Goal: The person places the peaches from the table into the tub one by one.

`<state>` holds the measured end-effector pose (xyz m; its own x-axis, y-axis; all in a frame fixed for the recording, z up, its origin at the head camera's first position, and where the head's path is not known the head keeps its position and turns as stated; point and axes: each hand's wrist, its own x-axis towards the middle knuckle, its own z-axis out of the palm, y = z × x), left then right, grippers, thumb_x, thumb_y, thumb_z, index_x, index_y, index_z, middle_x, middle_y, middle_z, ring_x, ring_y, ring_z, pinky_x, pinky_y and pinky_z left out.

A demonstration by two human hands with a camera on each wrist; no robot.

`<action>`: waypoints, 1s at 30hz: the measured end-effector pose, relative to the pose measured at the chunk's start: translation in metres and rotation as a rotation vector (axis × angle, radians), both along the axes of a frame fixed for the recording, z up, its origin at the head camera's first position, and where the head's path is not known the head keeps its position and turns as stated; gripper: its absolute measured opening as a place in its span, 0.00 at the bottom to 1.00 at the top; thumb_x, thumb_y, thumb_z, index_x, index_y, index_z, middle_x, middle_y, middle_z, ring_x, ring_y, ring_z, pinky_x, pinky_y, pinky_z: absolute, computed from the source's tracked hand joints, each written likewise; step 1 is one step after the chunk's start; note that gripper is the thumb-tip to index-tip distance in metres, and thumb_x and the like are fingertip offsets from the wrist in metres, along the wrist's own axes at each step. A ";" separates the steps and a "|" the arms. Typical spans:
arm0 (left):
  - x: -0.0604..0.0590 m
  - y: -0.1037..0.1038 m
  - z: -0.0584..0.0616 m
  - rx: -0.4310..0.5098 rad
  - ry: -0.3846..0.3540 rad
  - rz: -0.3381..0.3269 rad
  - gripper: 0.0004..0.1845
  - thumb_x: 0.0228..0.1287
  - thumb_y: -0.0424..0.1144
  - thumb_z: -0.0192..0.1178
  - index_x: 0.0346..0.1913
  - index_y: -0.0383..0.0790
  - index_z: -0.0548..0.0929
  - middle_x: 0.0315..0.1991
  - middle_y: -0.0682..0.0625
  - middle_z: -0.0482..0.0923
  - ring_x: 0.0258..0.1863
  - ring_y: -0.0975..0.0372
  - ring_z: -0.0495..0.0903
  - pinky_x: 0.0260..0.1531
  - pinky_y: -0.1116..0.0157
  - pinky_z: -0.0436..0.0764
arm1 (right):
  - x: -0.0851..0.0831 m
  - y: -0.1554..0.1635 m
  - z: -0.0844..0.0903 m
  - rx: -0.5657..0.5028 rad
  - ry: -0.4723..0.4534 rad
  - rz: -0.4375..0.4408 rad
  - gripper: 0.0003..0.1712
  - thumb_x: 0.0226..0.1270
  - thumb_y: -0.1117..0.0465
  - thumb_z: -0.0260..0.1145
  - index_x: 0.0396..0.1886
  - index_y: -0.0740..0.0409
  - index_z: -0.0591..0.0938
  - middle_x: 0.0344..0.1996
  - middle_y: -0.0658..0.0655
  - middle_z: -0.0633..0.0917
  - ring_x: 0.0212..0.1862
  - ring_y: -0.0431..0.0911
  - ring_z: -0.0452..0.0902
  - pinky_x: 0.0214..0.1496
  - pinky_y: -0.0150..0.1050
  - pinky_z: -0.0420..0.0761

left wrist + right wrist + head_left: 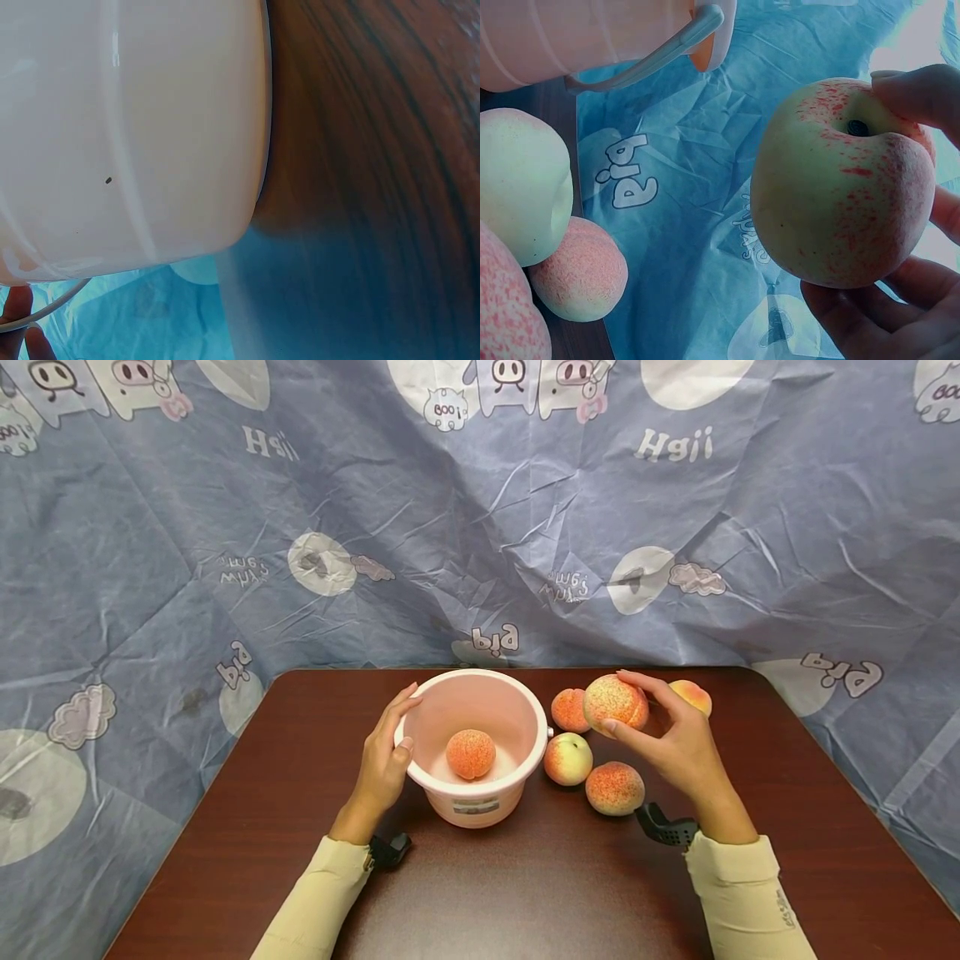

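Wrinkled blue cloth [150, 568] printed with cartoon pigs hangs behind and drapes around a dark brown wooden table [525, 893]. On it, the right hand [678, 747] holds a speckled peach [615, 702] lifted clear of the tabletop, fingertips curled over its top and thumb pressing from below; the right wrist view adds what the head camera cannot, the fruit's dimpled stem end with a dark spot, the pale yellow-green skin under red flecks, and the palm cupped just under it. The left hand [386, 760] grips the near-left rim of a pink bucket [517, 777], thumb hooked inside the rim and fingers laid along the outside wall. The left wrist view shows only the bucket's smooth outer wall close up, a thin wire handle low at the corner and two fingertips beside it, with wood grain to the side. Only the head view looks down into the bucket, where one peach in the bucket [471, 754] lies on the bottom. Counting fruit from above: one held, one inside, and four on the table just right of the bucket, namely a back peach [568, 709], a pale peach [567, 759], a front peach [614, 788], and a far peach [693, 695] half hidden behind the right hand. That makes six peaches and one bucket. Both forearms wear cream sleeves [738, 893].
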<state>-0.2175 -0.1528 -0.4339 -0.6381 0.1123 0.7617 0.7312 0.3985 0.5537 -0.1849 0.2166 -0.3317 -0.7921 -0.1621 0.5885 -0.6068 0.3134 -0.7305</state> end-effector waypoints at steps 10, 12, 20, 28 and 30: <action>0.001 -0.001 0.002 -0.003 -0.014 0.002 0.33 0.68 0.59 0.41 0.64 0.38 0.72 0.68 0.45 0.66 0.68 0.52 0.65 0.65 0.56 0.64 | 0.002 -0.008 0.002 0.006 -0.009 0.013 0.36 0.47 0.78 0.73 0.60 0.68 0.76 0.52 0.66 0.80 0.47 0.43 0.77 0.47 0.26 0.77; 0.000 -0.001 0.002 -0.004 -0.013 0.002 0.33 0.68 0.58 0.41 0.64 0.38 0.72 0.69 0.47 0.66 0.67 0.52 0.66 0.65 0.56 0.64 | 0.002 -0.009 0.002 0.010 -0.008 0.016 0.36 0.46 0.78 0.74 0.60 0.68 0.76 0.52 0.66 0.80 0.47 0.43 0.77 0.48 0.26 0.77; -0.001 -0.001 0.002 -0.001 -0.011 -0.006 0.31 0.66 0.53 0.42 0.64 0.36 0.72 0.69 0.46 0.66 0.67 0.52 0.66 0.65 0.58 0.64 | 0.002 -0.013 0.002 0.015 -0.003 0.014 0.36 0.46 0.77 0.74 0.59 0.67 0.76 0.52 0.65 0.80 0.46 0.43 0.78 0.48 0.26 0.76; -0.001 -0.002 -0.001 0.004 -0.004 -0.005 0.30 0.62 0.48 0.44 0.63 0.34 0.73 0.68 0.47 0.66 0.67 0.51 0.66 0.65 0.59 0.64 | 0.002 -0.015 0.001 0.004 -0.012 0.043 0.36 0.46 0.78 0.73 0.60 0.68 0.75 0.53 0.67 0.79 0.48 0.42 0.77 0.49 0.27 0.77; -0.002 -0.002 -0.001 0.004 0.001 -0.002 0.30 0.62 0.48 0.44 0.63 0.34 0.73 0.68 0.47 0.66 0.67 0.51 0.66 0.65 0.59 0.64 | 0.001 -0.016 0.001 -0.007 -0.019 0.056 0.36 0.46 0.78 0.73 0.60 0.69 0.75 0.53 0.67 0.79 0.48 0.42 0.77 0.50 0.28 0.76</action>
<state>-0.2192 -0.1546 -0.4345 -0.6371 0.1110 0.7628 0.7325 0.3950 0.5544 -0.1834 0.2008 -0.3305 -0.7930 -0.2022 0.5747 -0.6092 0.2743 -0.7441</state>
